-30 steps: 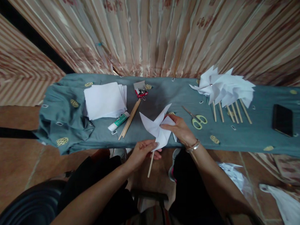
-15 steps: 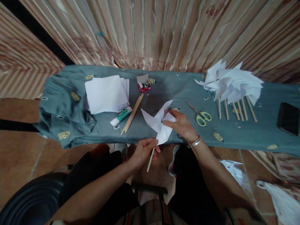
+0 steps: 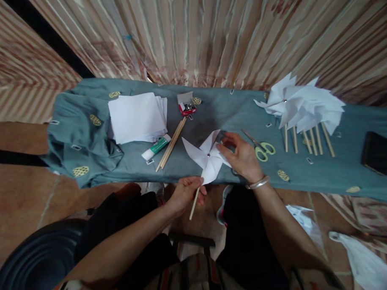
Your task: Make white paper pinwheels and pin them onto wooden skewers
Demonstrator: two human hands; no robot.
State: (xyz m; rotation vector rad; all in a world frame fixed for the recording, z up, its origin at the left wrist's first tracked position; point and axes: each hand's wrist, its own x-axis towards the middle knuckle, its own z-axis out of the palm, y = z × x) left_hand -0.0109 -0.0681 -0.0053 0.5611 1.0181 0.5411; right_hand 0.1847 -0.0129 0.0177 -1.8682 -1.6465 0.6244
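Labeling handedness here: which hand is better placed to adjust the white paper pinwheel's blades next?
Right, probably. The right hand is open with its fingers at the blades of the white paper pinwheel. The left hand is closed around the wooden stick below, supporting it.

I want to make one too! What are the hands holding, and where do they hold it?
The left hand grips the paper pinwheel by its wooden stick, just under the blades. The right hand touches a blade on the pinwheel's right side.
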